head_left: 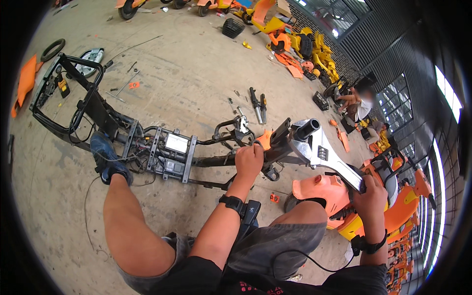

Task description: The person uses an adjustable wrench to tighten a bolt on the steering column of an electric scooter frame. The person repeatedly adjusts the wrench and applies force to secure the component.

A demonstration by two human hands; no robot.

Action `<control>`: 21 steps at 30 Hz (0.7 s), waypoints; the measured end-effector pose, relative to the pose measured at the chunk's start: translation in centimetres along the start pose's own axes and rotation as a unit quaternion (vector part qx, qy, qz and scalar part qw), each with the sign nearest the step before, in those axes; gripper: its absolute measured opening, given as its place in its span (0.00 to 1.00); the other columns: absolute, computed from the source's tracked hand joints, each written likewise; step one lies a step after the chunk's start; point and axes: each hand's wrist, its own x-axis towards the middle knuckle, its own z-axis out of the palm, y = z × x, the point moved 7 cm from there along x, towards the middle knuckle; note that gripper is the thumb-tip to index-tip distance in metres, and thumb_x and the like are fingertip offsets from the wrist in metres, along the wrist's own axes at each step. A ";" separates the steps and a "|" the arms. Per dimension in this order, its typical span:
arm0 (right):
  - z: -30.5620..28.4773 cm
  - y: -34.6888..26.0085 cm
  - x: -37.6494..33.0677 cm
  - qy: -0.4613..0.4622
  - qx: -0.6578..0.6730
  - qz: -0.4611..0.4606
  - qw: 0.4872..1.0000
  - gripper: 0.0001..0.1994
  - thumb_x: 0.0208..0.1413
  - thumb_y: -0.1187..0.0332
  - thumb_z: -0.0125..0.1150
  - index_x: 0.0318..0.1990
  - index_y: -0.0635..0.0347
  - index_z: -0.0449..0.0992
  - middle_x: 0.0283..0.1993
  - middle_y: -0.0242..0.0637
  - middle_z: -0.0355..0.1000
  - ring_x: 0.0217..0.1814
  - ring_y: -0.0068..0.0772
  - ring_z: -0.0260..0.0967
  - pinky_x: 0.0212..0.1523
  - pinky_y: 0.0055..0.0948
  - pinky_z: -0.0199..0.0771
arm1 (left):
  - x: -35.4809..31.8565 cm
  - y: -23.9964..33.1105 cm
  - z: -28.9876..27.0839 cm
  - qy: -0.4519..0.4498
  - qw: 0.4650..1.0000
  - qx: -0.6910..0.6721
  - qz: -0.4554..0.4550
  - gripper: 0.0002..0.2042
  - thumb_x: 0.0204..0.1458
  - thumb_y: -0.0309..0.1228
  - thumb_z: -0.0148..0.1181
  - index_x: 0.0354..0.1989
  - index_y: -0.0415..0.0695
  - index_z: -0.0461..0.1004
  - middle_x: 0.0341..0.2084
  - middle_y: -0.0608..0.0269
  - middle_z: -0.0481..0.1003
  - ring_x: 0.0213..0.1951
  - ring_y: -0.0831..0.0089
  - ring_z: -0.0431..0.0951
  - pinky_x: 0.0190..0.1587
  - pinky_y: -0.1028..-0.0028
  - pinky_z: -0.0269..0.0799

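Observation:
A stripped black scooter frame lies across the floor in front of me, its steering head tube at the right end. The jaws of a large silver adjustable wrench sit around that tube. My right hand is closed on the end of the wrench's handle. Just left of the steering head, my left hand is wrapped round a part of the frame; its fingers are partly hidden. On the frame's left half rests my blue shoe, beside metal boxes with wiring.
Two fork legs and loose rods lie beyond the frame. An orange scooter stands close on my right. Yellow and orange panels are heaped by the wall, where a person sits. A black crate stands farther back.

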 end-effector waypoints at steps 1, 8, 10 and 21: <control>0.0 -0.1 0.0 0.000 0.001 0.003 1.000 0.09 0.40 0.72 0.66 0.32 0.60 0.74 0.28 0.41 0.72 0.29 0.50 0.72 0.29 0.41 0.72 | 0.0 -0.1 0.0 0.002 1.000 -0.002 -0.006 0.18 0.58 0.31 0.48 0.15 0.38 0.72 0.16 0.48 0.74 0.24 0.46 0.74 0.37 0.52 0.69; 0.7 0.3 -0.4 0.009 -0.021 -0.018 1.000 0.10 0.40 0.70 0.69 0.32 0.57 0.76 0.27 0.39 0.73 0.28 0.48 0.74 0.28 0.40 0.74 | 0.3 0.8 -0.8 -0.013 1.000 0.012 -0.026 0.18 0.58 0.33 0.48 0.19 0.40 0.78 0.19 0.48 0.76 0.28 0.47 0.77 0.37 0.51 0.69; 0.8 0.2 -0.2 0.007 -0.015 -0.020 1.000 0.10 0.40 0.69 0.69 0.32 0.56 0.76 0.26 0.38 0.72 0.27 0.47 0.74 0.28 0.39 0.74 | 0.4 1.0 -0.8 -0.031 0.999 0.023 -0.025 0.17 0.59 0.32 0.47 0.20 0.42 0.78 0.21 0.49 0.77 0.29 0.48 0.77 0.38 0.51 0.69; 3.6 1.3 1.2 -0.020 0.036 -0.036 0.998 0.07 0.40 0.70 0.67 0.28 0.58 0.75 0.25 0.37 0.72 0.25 0.47 0.72 0.26 0.40 0.72 | 0.3 0.8 -0.9 -0.058 0.997 -0.001 -0.042 0.16 0.60 0.30 0.47 0.24 0.42 0.80 0.24 0.51 0.79 0.31 0.48 0.78 0.38 0.54 0.71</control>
